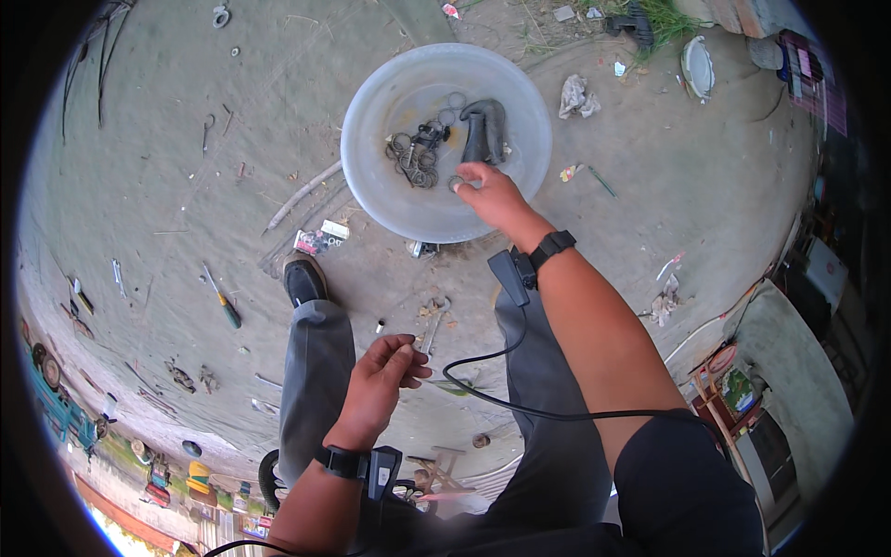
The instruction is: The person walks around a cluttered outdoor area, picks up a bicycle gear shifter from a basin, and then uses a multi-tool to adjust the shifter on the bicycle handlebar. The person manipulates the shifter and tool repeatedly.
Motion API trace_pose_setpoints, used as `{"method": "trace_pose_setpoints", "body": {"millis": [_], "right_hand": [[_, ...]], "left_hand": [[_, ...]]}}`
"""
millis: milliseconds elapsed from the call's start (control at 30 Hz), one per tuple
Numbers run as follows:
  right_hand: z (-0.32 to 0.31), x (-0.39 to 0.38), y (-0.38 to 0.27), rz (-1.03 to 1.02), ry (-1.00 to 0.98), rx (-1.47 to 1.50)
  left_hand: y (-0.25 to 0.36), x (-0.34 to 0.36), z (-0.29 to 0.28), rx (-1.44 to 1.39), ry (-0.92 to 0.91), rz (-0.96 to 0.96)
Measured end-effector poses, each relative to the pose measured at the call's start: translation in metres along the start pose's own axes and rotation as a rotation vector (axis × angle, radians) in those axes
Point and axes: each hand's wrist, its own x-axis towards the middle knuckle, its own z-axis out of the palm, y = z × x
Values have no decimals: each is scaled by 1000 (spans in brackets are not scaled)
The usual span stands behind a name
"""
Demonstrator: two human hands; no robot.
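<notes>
Head view. Right hand (494, 197) reaches over the near side of a wide, pale plastic basin (445, 223); thumb and forefinger are pinched on a small ring (455, 183), which sits inside the basin's outline. Whether the ring touches the basin floor cannot be told.

Basin contents: a tangled cluster of thin rings (418, 170) lies left of the pinched ring, with a dark part (430, 133) among its upper portion. Dark, bent tube-like pieces (485, 128) lie to the right of the cluster, just beyond the right hand's fingers.

Left hand (380, 367) is held well apart from the basin, nearer the body, above the ground between the legs. Its fingers are curled in and the thumb lies against them; cannot tell whether anything is held.

Each wrist carries a black strap with a dark module; a black cable (520, 405) loops across between the arms.

Surroundings: a wrench (434, 325) lies on the ground just beyond the left hand. A screwdriver (224, 302) with a yellow-and-green handle lies farther left. A small printed box (320, 238) lies near the left shoe (303, 279). Crumpled pale material (577, 97) rests right of the basin.
</notes>
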Motion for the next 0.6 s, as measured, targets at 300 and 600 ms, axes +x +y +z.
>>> {"method": "trace_pose_setpoints", "body": {"millis": [300,600], "right_hand": [[16,43,-22,41,0,-205],[39,59,-19,34,-77,-334]], "left_hand": [[22,-9,-8,-72,-10,11],[30,-10,-12,-118,13,6]]}}
